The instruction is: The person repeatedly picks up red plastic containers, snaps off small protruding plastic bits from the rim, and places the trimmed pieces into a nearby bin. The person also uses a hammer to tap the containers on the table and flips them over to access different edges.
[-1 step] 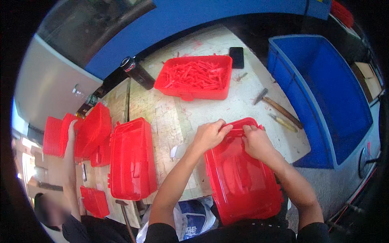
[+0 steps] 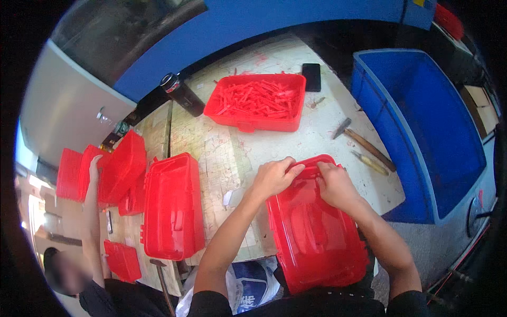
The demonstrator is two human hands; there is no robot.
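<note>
The red box (image 2: 319,235) overhangs the near edge of the table (image 2: 232,142), probably light, stiff and slick; its rim looks the best hold. Left hand (image 2: 274,177) and right hand (image 2: 337,186) both clasp its far end.

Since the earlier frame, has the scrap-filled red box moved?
No; against the table, the scrap-filled red box keeps its place beside the black phone. Only the view shifted slightly.

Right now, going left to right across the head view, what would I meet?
Flat red plastic piece, open red rectangular plastic box, left hand, right hand (both holding a glossy red plastic container), big blue rectangular plastic crate.
</note>
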